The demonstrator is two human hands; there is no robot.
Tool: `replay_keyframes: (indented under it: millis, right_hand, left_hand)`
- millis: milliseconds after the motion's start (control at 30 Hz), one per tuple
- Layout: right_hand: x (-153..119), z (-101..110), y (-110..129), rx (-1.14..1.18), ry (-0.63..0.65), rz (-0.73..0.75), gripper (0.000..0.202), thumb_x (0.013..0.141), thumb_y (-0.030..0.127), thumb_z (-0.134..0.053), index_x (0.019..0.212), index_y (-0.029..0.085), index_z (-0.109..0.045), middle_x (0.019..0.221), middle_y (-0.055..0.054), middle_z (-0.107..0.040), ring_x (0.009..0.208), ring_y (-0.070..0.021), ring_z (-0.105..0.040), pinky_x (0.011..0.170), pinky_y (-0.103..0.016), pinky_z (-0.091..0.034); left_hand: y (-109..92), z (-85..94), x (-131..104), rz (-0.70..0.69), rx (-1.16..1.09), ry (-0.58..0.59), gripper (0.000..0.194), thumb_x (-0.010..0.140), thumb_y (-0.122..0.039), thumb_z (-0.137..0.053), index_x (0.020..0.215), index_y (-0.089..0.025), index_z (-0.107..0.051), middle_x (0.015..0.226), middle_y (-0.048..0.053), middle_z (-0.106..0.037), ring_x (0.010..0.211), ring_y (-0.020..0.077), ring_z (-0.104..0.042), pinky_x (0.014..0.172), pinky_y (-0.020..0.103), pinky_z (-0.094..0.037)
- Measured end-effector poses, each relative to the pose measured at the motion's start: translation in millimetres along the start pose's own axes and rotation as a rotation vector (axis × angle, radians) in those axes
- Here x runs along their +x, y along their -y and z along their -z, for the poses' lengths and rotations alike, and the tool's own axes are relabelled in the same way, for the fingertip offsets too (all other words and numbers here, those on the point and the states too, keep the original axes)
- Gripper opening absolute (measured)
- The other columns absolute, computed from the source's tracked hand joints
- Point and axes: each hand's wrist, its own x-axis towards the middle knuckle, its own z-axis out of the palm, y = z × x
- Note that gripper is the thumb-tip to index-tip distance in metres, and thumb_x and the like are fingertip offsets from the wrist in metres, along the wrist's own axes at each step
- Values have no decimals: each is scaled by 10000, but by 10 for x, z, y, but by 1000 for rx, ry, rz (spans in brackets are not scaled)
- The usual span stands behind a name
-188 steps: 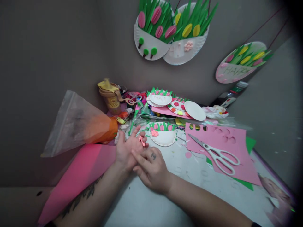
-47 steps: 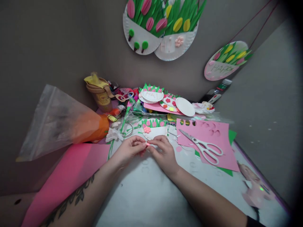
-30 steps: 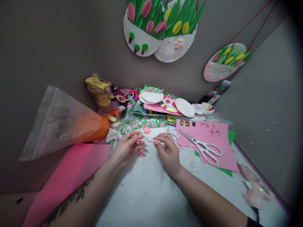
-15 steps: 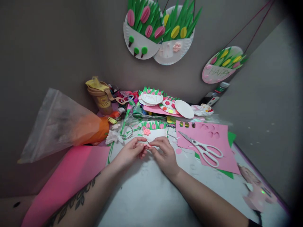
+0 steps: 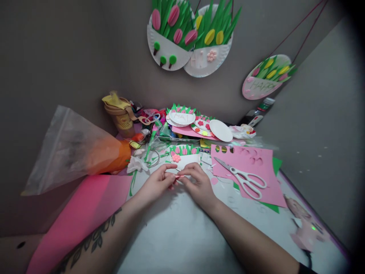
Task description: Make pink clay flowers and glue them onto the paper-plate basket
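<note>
Over the middle of the white table, my left hand (image 5: 162, 180) and my right hand (image 5: 196, 183) meet fingertip to fingertip. Pinched between them is a small pink piece (image 5: 179, 176), mostly covered by the fingers; its material is hard to make out. Just beyond my hands lies a small paper-plate flower basket (image 5: 188, 160) with green paper grass and pink paper tulips along its top. A coral-pink flower (image 5: 176, 158) sits on its left side.
White-handled scissors (image 5: 242, 177) lie on a pink sheet (image 5: 264, 163) to the right. At left are an orange-filled plastic bag (image 5: 110, 154) and a lidded cup (image 5: 121, 116). Finished plates (image 5: 182, 117) are piled behind; larger plate baskets (image 5: 211, 62) hang on the wall.
Both hands stay in nearly the same place, still pinching the pink piece, with slight finger movement. The whole view has shifted very slightly.
</note>
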Motion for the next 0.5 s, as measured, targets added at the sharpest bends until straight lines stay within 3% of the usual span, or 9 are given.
replay_keyframes:
  millis: [100, 267, 400, 500]
  right_hand:
    - [-2, 34, 18, 11, -164, -32, 60, 863, 269, -609, 867, 234, -657, 838, -28, -573, 801, -175, -564, 713, -321, -470]
    - [-37, -52, 133, 84, 16, 114, 260, 874, 455, -584, 782, 225, -661, 737, -27, -609, 742, -179, -574, 695, -328, -476]
    - [-54, -109, 153, 144, 39, 122, 398, 884, 525, -527, 660, 213, -629, 624, -15, -588, 628, -159, -556, 600, -298, -466]
    - [-64, -106, 138, 160, 40, 108, 378, 857, 522, -572, 649, 213, -637, 614, -14, -598, 599, -153, -566, 574, -287, -469]
  left_hand:
    - [-19, -15, -1, 27, -174, -94, 365, 788, -319, -639, 1089, -162, -503, 746, 6, -608, 539, 111, -521, 557, 272, -440]
    - [-43, -29, -31, 64, -500, -59, 207, 833, -258, -587, 1014, -159, -573, 675, -33, -479, 554, 76, -463, 542, 214, -416]
    - [-44, -36, -44, 85, -538, -14, 220, 823, -287, -616, 997, -153, -599, 669, -25, -472, 566, 75, -455, 531, 193, -390]
    - [-40, -31, -40, 84, -528, -19, 206, 816, -281, -623, 976, -152, -607, 661, -24, -468, 557, 75, -446, 527, 195, -392]
